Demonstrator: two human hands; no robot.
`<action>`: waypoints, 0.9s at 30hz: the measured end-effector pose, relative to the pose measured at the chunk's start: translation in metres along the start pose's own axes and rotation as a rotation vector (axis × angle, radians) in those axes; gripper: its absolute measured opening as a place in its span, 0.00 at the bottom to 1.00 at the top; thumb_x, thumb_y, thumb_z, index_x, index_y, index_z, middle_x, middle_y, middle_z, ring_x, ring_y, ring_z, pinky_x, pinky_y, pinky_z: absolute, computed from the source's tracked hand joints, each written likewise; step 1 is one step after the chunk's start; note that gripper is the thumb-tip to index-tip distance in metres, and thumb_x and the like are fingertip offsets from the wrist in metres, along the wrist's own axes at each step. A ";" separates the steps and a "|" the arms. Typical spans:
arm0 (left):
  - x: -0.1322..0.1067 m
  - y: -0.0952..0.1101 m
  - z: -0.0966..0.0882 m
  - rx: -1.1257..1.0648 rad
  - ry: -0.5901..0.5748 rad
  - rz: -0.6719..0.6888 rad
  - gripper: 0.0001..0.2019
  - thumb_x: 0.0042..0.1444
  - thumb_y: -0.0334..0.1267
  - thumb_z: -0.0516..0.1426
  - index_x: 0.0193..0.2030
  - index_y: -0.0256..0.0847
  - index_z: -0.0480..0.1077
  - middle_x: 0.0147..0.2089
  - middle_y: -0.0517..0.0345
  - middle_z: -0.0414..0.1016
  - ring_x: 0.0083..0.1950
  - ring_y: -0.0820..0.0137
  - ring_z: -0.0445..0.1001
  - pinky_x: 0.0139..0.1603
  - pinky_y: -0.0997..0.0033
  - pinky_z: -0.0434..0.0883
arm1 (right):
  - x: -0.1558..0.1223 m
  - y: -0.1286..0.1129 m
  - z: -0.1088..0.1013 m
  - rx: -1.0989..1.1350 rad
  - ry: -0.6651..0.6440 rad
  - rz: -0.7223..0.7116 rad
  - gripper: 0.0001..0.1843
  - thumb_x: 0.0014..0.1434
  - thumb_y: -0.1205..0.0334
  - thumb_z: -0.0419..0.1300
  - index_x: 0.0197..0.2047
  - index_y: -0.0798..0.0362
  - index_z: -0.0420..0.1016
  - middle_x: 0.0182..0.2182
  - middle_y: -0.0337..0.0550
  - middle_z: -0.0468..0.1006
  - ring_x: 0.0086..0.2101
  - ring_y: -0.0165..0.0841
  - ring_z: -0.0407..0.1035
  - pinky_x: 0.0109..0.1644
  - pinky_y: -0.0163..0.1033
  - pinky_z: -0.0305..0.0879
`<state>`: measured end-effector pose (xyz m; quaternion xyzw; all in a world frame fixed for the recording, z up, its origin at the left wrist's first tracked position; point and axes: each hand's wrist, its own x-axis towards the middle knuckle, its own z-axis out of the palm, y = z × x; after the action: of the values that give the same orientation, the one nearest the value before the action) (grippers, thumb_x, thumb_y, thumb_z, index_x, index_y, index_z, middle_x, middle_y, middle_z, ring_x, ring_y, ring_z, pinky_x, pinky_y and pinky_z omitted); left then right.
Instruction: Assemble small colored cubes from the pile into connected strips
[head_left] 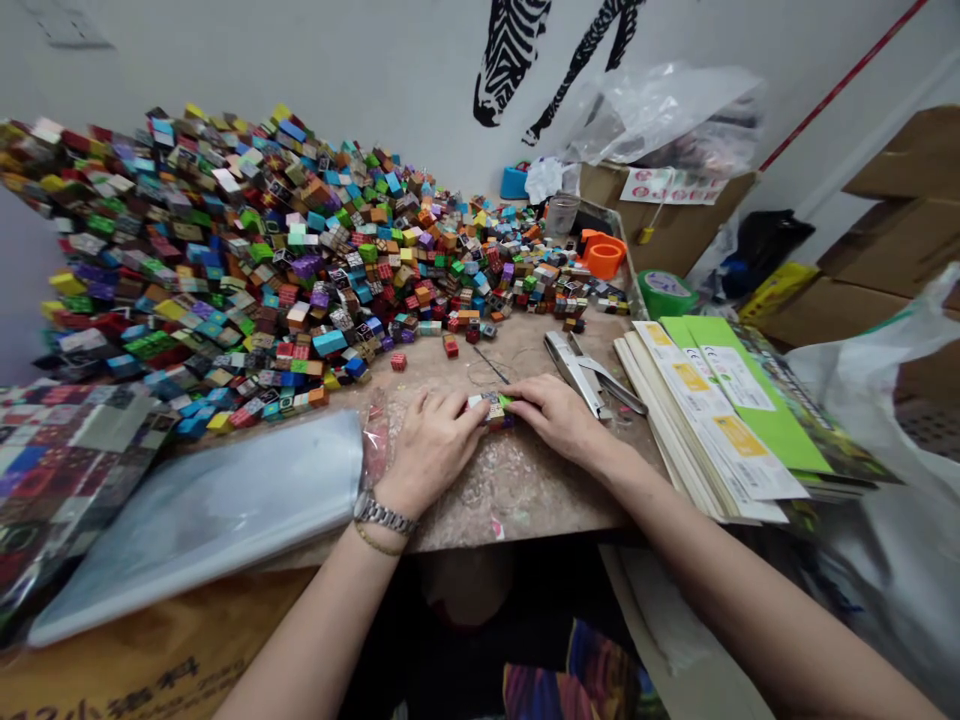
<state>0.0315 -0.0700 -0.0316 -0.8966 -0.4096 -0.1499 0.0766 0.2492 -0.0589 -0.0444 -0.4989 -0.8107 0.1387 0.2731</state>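
Near the table's front, my left hand point(436, 440) and my right hand point(553, 412) meet around a short row of small patterned cubes point(491, 408). The left fingers close on the row's left end. On its right end, by a bright green cube point(504, 402), the right thumb and fingers pinch. Parts of the row are hidden by my fingertips. A watch and a thin bracelet circle my left wrist. Just beyond the hands lie a thin dark tool point(491, 364) and two loose red cubes, the nearer one point(398, 361) to the left.
A huge heap of coloured cubes point(247, 260) covers the back left. Clear plastic sleeves point(225, 510) lie front left. To the right are a metal stapler point(576, 372), a stack of cards point(697, 430), green tape point(666, 294), an orange tape dispenser point(602, 256) and a cardboard box point(675, 225).
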 end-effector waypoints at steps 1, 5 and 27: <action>0.000 0.000 0.000 0.001 -0.002 -0.001 0.13 0.66 0.40 0.50 0.55 0.46 0.68 0.47 0.52 0.74 0.50 0.61 0.71 0.58 0.54 0.63 | 0.000 0.001 -0.002 0.001 -0.005 -0.009 0.14 0.65 0.61 0.56 0.52 0.54 0.76 0.47 0.46 0.80 0.47 0.39 0.70 0.54 0.48 0.64; 0.001 0.000 -0.003 0.002 -0.024 0.001 0.14 0.65 0.40 0.51 0.56 0.45 0.67 0.48 0.52 0.74 0.51 0.60 0.71 0.58 0.52 0.63 | -0.001 0.002 -0.012 -0.018 -0.030 -0.040 0.19 0.62 0.58 0.60 0.54 0.57 0.74 0.50 0.51 0.78 0.49 0.42 0.70 0.55 0.50 0.64; 0.016 0.011 -0.003 -0.018 -0.114 -0.124 0.19 0.66 0.47 0.49 0.59 0.43 0.65 0.50 0.50 0.74 0.51 0.58 0.73 0.58 0.51 0.63 | -0.001 0.011 -0.009 0.018 -0.070 -0.141 0.14 0.65 0.60 0.57 0.52 0.52 0.76 0.47 0.48 0.78 0.48 0.39 0.69 0.54 0.48 0.64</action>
<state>0.0493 -0.0667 -0.0232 -0.8772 -0.4667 -0.1068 0.0357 0.2632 -0.0549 -0.0429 -0.4331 -0.8515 0.1437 0.2581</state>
